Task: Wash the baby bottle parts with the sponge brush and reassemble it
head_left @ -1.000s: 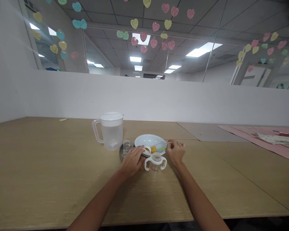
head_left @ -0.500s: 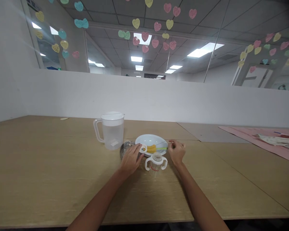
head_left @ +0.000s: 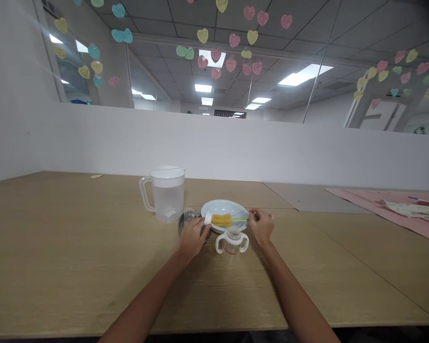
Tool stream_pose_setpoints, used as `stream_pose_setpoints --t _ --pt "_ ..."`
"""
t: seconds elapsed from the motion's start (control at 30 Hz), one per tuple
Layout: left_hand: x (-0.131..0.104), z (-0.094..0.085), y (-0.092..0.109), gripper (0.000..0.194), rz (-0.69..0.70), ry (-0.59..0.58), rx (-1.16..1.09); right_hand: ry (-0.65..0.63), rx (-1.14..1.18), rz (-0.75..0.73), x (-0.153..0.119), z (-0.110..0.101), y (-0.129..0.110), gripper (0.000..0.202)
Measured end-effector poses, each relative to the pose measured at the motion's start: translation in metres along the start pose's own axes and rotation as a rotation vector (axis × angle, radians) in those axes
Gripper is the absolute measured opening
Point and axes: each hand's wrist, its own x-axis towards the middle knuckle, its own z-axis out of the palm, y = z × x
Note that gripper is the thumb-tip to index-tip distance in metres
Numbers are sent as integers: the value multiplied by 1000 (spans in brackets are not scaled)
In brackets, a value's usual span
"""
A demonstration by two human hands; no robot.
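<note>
My left hand (head_left: 194,237) is closed on a white ring (head_left: 208,218) over the left edge of a white bowl (head_left: 219,206). Beside the ring, above the bowl, is a yellow sponge (head_left: 222,220) with a thin green stem (head_left: 239,220). My right hand (head_left: 261,226) pinches the stem's right end. Close in front of the bowl stands a clear bottle (head_left: 231,247) with two white handles, its mouth uncovered. Partly behind my left hand lies a dark round dish (head_left: 181,226) with a clear dome-shaped piece (head_left: 189,215) in it.
A clear plastic pitcher (head_left: 168,200) with a white top stands left of the bowl. At the far right lies a pink cloth (head_left: 364,197) with white fabric (head_left: 414,209) on it. A small flat piece (head_left: 97,176) is at the back left.
The white ring in my left hand has turned from facing the camera to edge-on and shifted slightly left, so more of the yellow sponge shows. My right hand has barely moved.
</note>
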Motion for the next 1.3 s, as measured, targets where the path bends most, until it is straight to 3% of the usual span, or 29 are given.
stream_pose_setpoints --t 0.23,0.53,0.67,0.77,0.9,1.07,1.3 --pt "3 -5 1 32 -17 6 -200 -31 46 -2 0 -1 0 19" --pt "4 0 0 16 -162 109 -431 -89 113 -12 2 -6 -6 22" --pt "5 3 -3 36 -226 123 -608 -150 144 -91 4 -11 -14 26" --pt "6 3 -4 44 -197 121 -687 -194 137 -170 5 -13 -18 29" --pt "7 -2 -3 36 -169 125 -675 -183 102 -220 6 -15 -22 33" --pt "7 -8 0 35 -170 121 -620 -137 105 -178 9 -16 -26 33" --pt "6 -12 1 35 -109 193 -490 -141 82 -165 9 -16 -27 35"
